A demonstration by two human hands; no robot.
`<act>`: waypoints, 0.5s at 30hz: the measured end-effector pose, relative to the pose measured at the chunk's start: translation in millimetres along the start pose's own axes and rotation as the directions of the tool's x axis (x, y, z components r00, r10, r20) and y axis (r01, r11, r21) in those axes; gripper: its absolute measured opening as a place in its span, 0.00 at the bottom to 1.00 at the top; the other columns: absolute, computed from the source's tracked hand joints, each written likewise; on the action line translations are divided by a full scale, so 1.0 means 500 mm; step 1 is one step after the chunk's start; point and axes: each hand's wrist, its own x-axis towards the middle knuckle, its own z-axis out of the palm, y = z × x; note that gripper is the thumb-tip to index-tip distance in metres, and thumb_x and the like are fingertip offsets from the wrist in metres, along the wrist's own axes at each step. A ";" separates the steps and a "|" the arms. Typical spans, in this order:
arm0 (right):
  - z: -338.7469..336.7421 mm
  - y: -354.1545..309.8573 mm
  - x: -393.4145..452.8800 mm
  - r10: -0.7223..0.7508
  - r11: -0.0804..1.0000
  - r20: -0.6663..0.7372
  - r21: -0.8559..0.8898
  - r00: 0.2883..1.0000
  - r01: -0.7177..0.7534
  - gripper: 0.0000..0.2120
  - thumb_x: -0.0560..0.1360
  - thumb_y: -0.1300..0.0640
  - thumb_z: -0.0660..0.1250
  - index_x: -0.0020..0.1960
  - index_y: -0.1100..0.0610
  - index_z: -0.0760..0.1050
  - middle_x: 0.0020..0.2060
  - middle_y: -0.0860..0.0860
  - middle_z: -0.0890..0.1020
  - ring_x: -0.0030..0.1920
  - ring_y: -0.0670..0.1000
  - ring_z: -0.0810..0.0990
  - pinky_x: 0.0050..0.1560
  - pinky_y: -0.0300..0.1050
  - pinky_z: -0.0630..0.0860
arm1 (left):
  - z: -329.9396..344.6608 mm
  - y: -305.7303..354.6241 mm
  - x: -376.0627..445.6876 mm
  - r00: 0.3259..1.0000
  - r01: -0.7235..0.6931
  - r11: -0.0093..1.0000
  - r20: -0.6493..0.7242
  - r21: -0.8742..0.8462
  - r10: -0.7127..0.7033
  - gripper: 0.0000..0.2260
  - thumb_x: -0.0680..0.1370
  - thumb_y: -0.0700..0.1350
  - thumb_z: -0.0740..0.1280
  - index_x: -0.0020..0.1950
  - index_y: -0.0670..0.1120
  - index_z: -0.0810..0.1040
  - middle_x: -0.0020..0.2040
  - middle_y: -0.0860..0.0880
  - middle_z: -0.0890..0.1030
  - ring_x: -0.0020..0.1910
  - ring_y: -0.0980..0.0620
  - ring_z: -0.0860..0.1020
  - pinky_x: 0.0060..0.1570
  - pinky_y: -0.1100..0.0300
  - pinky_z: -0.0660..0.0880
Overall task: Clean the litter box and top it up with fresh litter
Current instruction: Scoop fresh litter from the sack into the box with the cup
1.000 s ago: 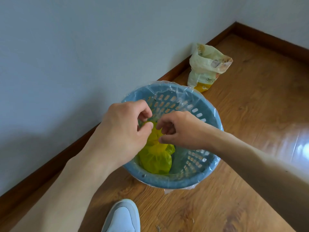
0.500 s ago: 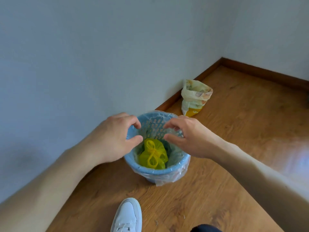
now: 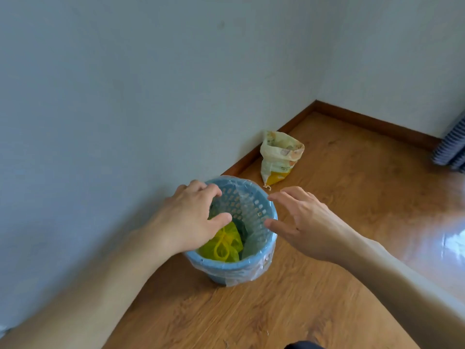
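Above the blue bin (image 3: 227, 267), both hands, left (image 3: 191, 217) and right (image 3: 302, 222), were held spread and empty; the knotted yellow bag (image 3: 224, 245) was judged light and soft, best lifted by its knot.

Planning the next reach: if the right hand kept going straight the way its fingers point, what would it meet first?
Probably the blue bin's rim: the right hand points left at its near side. Depth is unclear.

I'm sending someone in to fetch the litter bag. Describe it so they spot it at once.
Go to the corner where the two grey walls meet the wooden floor. Against the left wall's brown baseboard, beyond the blue waste basket, stands the litter bag. It is the only pale cream pouch there, open-topped and crumpled, with a yellow bottom.
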 end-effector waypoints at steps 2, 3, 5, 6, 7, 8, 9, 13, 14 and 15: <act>-0.002 -0.004 0.013 0.035 0.999 0.005 -0.002 0.999 -0.035 0.29 0.76 0.31 0.54 0.74 0.40 0.58 0.73 0.45 0.62 0.72 0.52 0.62 0.69 0.56 0.67 | 0.000 -0.011 0.018 1.000 0.017 1.000 0.012 0.012 -0.017 0.26 0.78 0.66 0.60 0.74 0.57 0.65 0.74 0.52 0.64 0.72 0.49 0.66 0.69 0.45 0.67; -0.016 -0.010 0.019 0.054 0.999 0.005 0.001 0.999 -0.054 0.29 0.76 0.31 0.54 0.74 0.40 0.57 0.74 0.46 0.61 0.73 0.52 0.62 0.69 0.57 0.67 | -0.012 -0.013 0.024 0.999 0.027 1.000 0.021 -0.002 -0.027 0.27 0.78 0.66 0.60 0.74 0.57 0.64 0.75 0.51 0.62 0.73 0.48 0.64 0.70 0.44 0.67; -0.071 -0.032 0.024 0.097 0.995 0.015 0.010 0.995 -0.098 0.30 0.76 0.30 0.54 0.75 0.40 0.56 0.74 0.47 0.61 0.74 0.53 0.61 0.70 0.59 0.66 | -0.066 -0.003 0.030 0.997 0.041 0.999 0.067 -0.022 -0.039 0.26 0.79 0.65 0.59 0.75 0.58 0.62 0.78 0.50 0.58 0.75 0.46 0.61 0.70 0.42 0.66; -0.115 -0.049 0.022 0.121 0.992 0.019 0.019 0.992 -0.121 0.30 0.76 0.31 0.54 0.75 0.41 0.56 0.75 0.47 0.60 0.74 0.53 0.61 0.70 0.59 0.66 | -0.113 0.008 0.033 0.993 0.039 0.999 0.108 -0.005 -0.038 0.26 0.79 0.65 0.58 0.76 0.59 0.61 0.79 0.49 0.57 0.76 0.45 0.60 0.70 0.41 0.65; -0.148 -0.065 0.017 0.125 0.992 0.018 0.020 0.992 -0.125 0.31 0.76 0.31 0.54 0.75 0.41 0.56 0.75 0.47 0.60 0.74 0.53 0.61 0.70 0.59 0.65 | -0.148 0.018 0.030 0.989 0.032 0.999 0.142 0.014 -0.034 0.26 0.80 0.66 0.57 0.76 0.60 0.60 0.79 0.49 0.56 0.76 0.45 0.59 0.70 0.40 0.64; -0.184 -0.084 0.012 0.123 0.992 0.016 0.013 0.992 -0.123 0.31 0.77 0.32 0.54 0.76 0.41 0.56 0.75 0.47 0.60 0.74 0.53 0.61 0.70 0.58 0.66 | -0.188 0.032 0.027 0.985 0.023 0.999 0.172 0.039 -0.029 0.27 0.80 0.66 0.56 0.77 0.60 0.58 0.80 0.49 0.55 0.77 0.45 0.57 0.70 0.40 0.63; -0.237 -0.105 0.008 0.131 0.991 0.013 0.014 0.991 -0.131 0.30 0.77 0.32 0.54 0.76 0.42 0.55 0.75 0.47 0.61 0.74 0.53 0.61 0.69 0.57 0.66 | -0.246 0.051 0.028 0.981 0.007 0.999 0.194 0.052 -0.017 0.27 0.80 0.66 0.55 0.78 0.60 0.57 0.80 0.50 0.54 0.77 0.45 0.57 0.70 0.40 0.63; -0.465 -0.191 -0.032 0.170 0.985 0.022 0.011 0.985 -0.170 0.31 0.77 0.34 0.55 0.76 0.43 0.54 0.74 0.47 0.61 0.72 0.52 0.63 0.68 0.54 0.67 | -0.482 0.144 0.002 0.988 -0.050 0.999 0.145 -0.002 0.050 0.28 0.80 0.65 0.56 0.77 0.56 0.60 0.78 0.51 0.61 0.75 0.48 0.62 0.70 0.43 0.66; -0.525 -0.211 -0.044 0.175 0.985 0.022 0.011 0.984 -0.175 0.31 0.78 0.34 0.55 0.76 0.43 0.54 0.74 0.47 0.62 0.72 0.52 0.64 0.68 0.53 0.68 | -0.541 0.167 -0.007 0.990 -0.062 0.998 0.125 -0.020 0.064 0.27 0.80 0.65 0.57 0.77 0.56 0.61 0.77 0.51 0.62 0.74 0.48 0.63 0.70 0.43 0.66; -0.587 -0.231 -0.056 0.179 0.984 0.019 0.008 0.984 -0.179 0.31 0.77 0.34 0.56 0.76 0.44 0.54 0.74 0.47 0.63 0.71 0.52 0.65 0.68 0.53 0.69 | -0.599 0.191 -0.020 0.991 -0.073 0.997 0.115 -0.028 0.076 0.27 0.80 0.64 0.58 0.77 0.55 0.61 0.78 0.51 0.60 0.75 0.48 0.62 0.70 0.44 0.67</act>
